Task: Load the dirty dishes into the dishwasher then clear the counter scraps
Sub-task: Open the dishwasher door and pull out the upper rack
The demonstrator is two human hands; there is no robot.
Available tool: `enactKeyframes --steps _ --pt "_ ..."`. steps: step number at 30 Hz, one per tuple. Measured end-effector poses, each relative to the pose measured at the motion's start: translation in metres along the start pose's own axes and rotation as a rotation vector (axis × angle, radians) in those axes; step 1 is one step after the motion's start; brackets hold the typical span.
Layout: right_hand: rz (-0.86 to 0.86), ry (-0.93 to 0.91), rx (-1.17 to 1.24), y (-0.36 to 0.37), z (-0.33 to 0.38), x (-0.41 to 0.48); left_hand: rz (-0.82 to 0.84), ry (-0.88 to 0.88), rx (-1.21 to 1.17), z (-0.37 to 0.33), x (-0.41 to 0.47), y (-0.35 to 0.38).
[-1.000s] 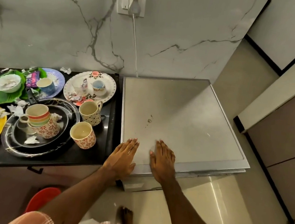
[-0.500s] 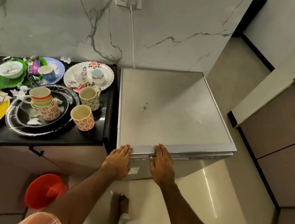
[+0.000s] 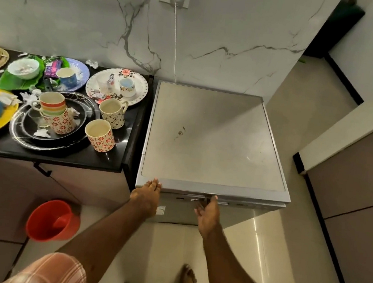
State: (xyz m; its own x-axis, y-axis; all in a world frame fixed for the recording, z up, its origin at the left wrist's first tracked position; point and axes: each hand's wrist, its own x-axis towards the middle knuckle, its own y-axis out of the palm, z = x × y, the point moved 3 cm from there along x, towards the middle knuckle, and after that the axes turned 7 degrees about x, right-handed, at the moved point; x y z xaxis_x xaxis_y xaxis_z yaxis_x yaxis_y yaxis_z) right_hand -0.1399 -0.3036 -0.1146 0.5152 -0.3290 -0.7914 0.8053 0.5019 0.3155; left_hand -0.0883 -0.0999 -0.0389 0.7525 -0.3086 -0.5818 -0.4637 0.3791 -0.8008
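Task barely begun, by the look of it. Dishwasher (image 3: pixel 213 139) stands just right of the counter (image 3: pixel 62 157), back to the marble wall, plugged in. Its door (image 3: pixel 186 213) looks shut, no racks in view, nothing loaded. All dirty stuff sits on the counter: two mugs (image 3: pixel 100 135) loose near the counter's right end, two more stacked on a black plate (image 3: pixel 19 132); flowered plate (image 3: pixel 140 89) at the back w/ a small cup and a glass; blue plate (image 3: pixel 83 76); yellow plate (image 3: pixel 9 116) at far left; white bowl (image 3: pixel 24 68) on a green leaf (image 3: pixel 8 80). Paper scraps (image 3: pixel 41 133) lie strewn btw and on the dishes, not cleared. Red bucket (image 3: pixel 52 220) on the floor below the counter, prob. for scraps (guess). Left to do: open door, load everything, clear scraps, i.e. nearly all of it. Both arms are stretched fwd and down to the dishwasher's front edge. Left hand (image 3: pixel 146 197): fingers straight and together, tips touching the front lip of the top near its left corner, gripping nothing. Right hand (image 3: pixel 207 211): lower, under that lip at the strip atop the door, thumb up. Its fingers are blurred and partly hidden, so cannot tell if they have hooked a handle or merely reach for it. Judged step: getting the door open
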Motion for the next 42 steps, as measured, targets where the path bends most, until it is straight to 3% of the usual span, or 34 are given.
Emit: enactKeyframes --steps 3,9,14,20,28,30,34,37,39,42 --pt "0.009 0.017 0.285 -0.003 0.010 0.006 0.052 -0.051 0.041 -0.009 0.006 -0.011" --pt "0.056 0.133 0.376 -0.022 0.014 0.019 0.142 -0.152 0.001 -0.025 0.017 -0.029" --pt "0.149 0.151 0.357 -0.029 0.017 0.022 0.129 -0.200 -0.129 -0.026 0.010 -0.022" --pt "0.094 0.194 0.185 -0.047 0.017 0.033 0.146 -0.204 -0.201 -0.033 -0.001 -0.020" --pt "0.115 0.224 0.064 -0.115 -0.010 -0.021 0.095 -0.084 -0.206 -0.058 -0.043 0.036" --pt "0.097 0.190 -0.051 -0.131 -0.019 -0.032 0.125 -0.052 -0.176 -0.069 -0.061 0.055" --pt "0.045 0.073 -0.613 -0.159 -0.026 -0.050 0.138 -0.022 -0.131 -0.083 -0.086 0.086" --pt "-0.068 -0.443 -1.337 -0.178 -0.022 -0.057 0.128 -0.004 -0.126 -0.086 -0.095 0.105" --pt "-0.044 -0.685 -1.462 -0.182 -0.025 -0.068 0.116 -0.001 -0.124 -0.090 -0.099 0.112" --pt "0.004 -0.818 -1.649 -0.196 -0.032 -0.079 0.128 0.023 -0.086 -0.095 -0.104 0.122"
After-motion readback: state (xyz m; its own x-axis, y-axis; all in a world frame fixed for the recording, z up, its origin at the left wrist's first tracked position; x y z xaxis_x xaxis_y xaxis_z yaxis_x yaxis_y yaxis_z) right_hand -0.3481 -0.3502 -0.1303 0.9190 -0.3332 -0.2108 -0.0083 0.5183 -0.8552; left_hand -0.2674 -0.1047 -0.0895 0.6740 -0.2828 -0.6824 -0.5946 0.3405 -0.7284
